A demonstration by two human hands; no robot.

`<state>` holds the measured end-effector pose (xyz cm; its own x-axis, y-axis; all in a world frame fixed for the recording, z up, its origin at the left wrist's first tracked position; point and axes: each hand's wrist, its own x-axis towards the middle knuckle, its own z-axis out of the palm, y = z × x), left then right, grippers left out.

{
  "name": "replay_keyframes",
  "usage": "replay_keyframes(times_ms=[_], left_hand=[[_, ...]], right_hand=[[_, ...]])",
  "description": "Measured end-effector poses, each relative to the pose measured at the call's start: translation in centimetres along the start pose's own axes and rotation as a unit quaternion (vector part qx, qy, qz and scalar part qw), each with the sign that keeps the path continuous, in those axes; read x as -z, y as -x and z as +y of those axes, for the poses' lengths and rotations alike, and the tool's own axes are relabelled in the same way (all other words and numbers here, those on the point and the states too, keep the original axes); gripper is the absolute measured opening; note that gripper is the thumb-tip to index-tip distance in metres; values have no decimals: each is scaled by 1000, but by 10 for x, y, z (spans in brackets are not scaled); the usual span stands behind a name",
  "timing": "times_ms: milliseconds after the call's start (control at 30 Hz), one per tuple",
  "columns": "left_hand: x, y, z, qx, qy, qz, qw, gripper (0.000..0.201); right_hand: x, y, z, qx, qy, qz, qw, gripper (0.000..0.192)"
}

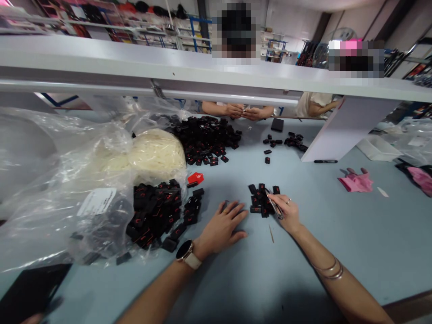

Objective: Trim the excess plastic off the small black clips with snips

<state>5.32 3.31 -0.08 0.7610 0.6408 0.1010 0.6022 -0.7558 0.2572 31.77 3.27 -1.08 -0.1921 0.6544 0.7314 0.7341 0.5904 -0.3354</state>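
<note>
My left hand (223, 225) lies palm down on the table with its fingers spread, holding nothing. Just right of its fingertips is a small cluster of black plastic pieces (255, 209) with red marks. My right hand (286, 211) grips slim metal tweezers (276, 208), their tips reaching in among these pieces. Whether the tips pinch a piece cannot be made out. Left of my left hand, a larger heap of the same black pieces (153, 209) spills from a clear plastic bag (111, 234).
A bag of pale yellowish pieces (157, 150) stands left, beside another black heap (205, 137). A red tag (195, 178), a thin stick (271, 233), a pink glove (356, 181) and a black pen (326, 161) lie around. Across the table, a co-worker's hands (245, 111) work below a white shelf (189, 63).
</note>
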Motion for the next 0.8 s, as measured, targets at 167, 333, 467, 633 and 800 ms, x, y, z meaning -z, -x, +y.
replay_keyframes(times_ms=[167, 333, 467, 633, 800], left_hand=[[0, 0, -1, 9, 18, -6, 1000, 59], [0, -1, 0, 9, 11, -2, 1000, 54], [0, -1, 1, 14, 3, -10, 1000, 52], [-2, -1, 1, 9, 4, 3, 1000, 53], [-2, -1, 0, 3, 7, 10, 1000, 55]], right_hand=[[0, 0, -1, -8, 11, 24, 1000, 27], [0, 1, -1, 21, 34, 28, 999, 25], [1, 1, -5, 63, 56, 9, 996, 22], [3, -3, -12, 115, 52, -4, 992, 18], [1, -4, -11, 62, 37, 7, 997, 20]])
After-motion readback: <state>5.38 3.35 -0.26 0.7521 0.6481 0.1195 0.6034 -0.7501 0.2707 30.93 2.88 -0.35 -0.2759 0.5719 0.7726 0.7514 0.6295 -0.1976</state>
